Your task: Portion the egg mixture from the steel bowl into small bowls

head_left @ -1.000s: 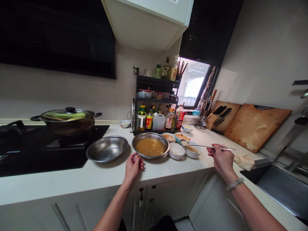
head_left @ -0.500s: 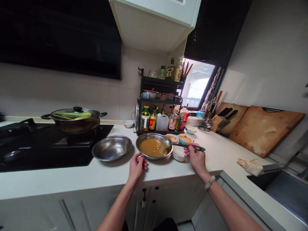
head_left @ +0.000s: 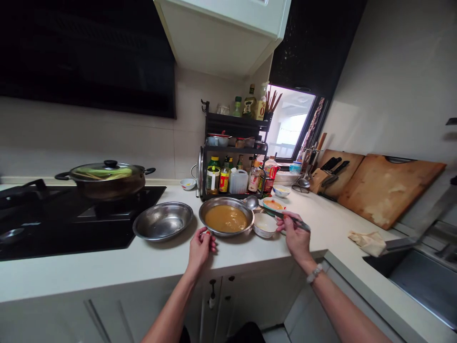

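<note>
A steel bowl (head_left: 226,220) of brownish-yellow soup stands on the white counter (head_left: 143,262). My left hand (head_left: 200,246) rests closed at its near rim, fingertips touching the edge. My right hand (head_left: 296,237) is closed around the handle of a metal ladle (head_left: 252,202), whose cup hovers just past the soup bowl's far right rim, above a small bowl there. A small white bowl (head_left: 264,225) sits right of the soup bowl, and a bowl with orange contents (head_left: 273,205) stands behind it.
An empty steel bowl (head_left: 163,220) lies left of the soup. A lidded pot (head_left: 105,178) sits on the black hob (head_left: 53,219). A rack of bottles (head_left: 232,162), knife block (head_left: 326,176) and cutting board (head_left: 387,188) line the back. A cloth (head_left: 367,240) lies beside the sink (head_left: 421,281).
The ladle swung from the small bowls on the right into the soup, then lifted out toward the bowls behind its right rim. My left hand stayed at the rim.
</note>
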Demonstrator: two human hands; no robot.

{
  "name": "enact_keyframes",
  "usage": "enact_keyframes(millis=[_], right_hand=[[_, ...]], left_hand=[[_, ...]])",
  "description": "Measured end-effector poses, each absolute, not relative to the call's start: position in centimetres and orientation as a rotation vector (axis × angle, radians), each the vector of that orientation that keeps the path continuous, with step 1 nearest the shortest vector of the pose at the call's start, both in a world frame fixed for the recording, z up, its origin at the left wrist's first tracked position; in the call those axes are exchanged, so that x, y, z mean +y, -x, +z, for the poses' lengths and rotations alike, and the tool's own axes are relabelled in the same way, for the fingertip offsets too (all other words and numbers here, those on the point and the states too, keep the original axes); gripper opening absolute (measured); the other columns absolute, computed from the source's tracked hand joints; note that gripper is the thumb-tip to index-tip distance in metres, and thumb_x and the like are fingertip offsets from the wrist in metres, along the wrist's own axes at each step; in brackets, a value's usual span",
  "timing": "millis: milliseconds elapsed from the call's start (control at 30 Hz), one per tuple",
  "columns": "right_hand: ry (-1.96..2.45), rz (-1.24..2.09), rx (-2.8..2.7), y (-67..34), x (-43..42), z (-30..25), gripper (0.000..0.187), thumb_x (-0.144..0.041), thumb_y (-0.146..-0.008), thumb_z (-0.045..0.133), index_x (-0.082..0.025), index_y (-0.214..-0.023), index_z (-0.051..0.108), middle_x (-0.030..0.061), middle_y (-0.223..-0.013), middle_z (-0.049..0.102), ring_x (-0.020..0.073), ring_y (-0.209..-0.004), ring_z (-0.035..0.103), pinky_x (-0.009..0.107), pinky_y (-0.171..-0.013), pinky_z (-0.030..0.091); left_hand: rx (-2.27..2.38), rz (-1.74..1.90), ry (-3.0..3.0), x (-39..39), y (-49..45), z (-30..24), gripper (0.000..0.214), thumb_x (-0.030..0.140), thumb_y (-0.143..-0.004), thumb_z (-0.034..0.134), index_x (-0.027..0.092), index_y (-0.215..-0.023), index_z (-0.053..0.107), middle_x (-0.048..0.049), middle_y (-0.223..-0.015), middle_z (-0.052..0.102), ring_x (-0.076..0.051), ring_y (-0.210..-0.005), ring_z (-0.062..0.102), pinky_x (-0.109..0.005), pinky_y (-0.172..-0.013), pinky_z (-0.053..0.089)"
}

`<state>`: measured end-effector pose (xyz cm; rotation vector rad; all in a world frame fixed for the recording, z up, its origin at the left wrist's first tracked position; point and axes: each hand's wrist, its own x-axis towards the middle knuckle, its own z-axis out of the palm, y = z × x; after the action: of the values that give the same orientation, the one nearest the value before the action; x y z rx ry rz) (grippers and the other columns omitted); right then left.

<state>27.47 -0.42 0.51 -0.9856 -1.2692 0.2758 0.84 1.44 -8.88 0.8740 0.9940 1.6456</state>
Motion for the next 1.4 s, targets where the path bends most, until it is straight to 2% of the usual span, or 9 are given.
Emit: enact_keyframes(millis=[200,567,733,967,1400], right_hand=[[1.141,0.095,-1.063,-32.8,-0.7,1.4,0.030,-0.046,-0.080,0.053,-0.017,-0.089,0.055,0.0006,-0.058,0.061,0.0153,-0.044,0.058,0.029,-0.045,0.050],[1.505,-0.011,-1.212,-37.4,-1.8,-0.5,0.032,-0.045,-0.078,0.044,-0.018,-0.089,0.059,0.0030,-0.060,0.063,0.0178,-0.049,0.063,0.027,-0.044,0.051],[1.463,0.054,-1.199,-37.6,-1.5,-1.3,0.030,-0.044,-0.075,0.047,-0.018,-0.086,0.059,0.0021,-0.059,0.064,0.0162,-0.046,0.062,0.025,-0.041,0.050],[1.256,0.264,-0.850,-38.9,-0.4,-1.7,0.028,-0.041,-0.065,0.061,-0.016,-0.077,0.056,0.0000,-0.049,0.061,0.0143,-0.039,0.057,0.024,-0.036,0.048],[1.148,0.243,-0.800,-39.2,-1.0,-0.5,0.029,-0.038,-0.064,0.067,-0.015,-0.078,0.057,-0.0013,-0.050,0.061,0.0121,-0.038,0.056,0.020,-0.034,0.047]], left_hand=[[0.984,1.642,-0.863,1.5,-0.8,-8.9,0.041,0.035,-0.072,0.061,0.015,-0.105,0.046,0.0020,-0.060,0.062,-0.009,-0.046,0.054,-0.020,-0.042,0.043],[0.985,1.645,-0.863,1.4,-0.8,-8.8,0.041,0.034,-0.072,0.062,0.015,-0.105,0.046,0.0015,-0.060,0.063,-0.009,-0.046,0.054,-0.021,-0.043,0.043],[0.982,1.643,-0.864,1.6,-0.7,-9.0,0.041,0.033,-0.072,0.062,0.015,-0.105,0.046,0.0013,-0.060,0.062,-0.010,-0.046,0.054,-0.021,-0.043,0.043],[0.998,1.643,-0.876,1.5,-0.8,-9.0,0.039,0.033,-0.073,0.060,0.015,-0.105,0.046,0.0019,-0.061,0.062,-0.009,-0.047,0.054,-0.021,-0.043,0.043],[1.000,1.641,-0.887,1.4,-0.7,-8.9,0.039,0.033,-0.073,0.060,0.015,-0.105,0.046,0.0014,-0.060,0.062,-0.010,-0.046,0.054,-0.021,-0.043,0.043]])
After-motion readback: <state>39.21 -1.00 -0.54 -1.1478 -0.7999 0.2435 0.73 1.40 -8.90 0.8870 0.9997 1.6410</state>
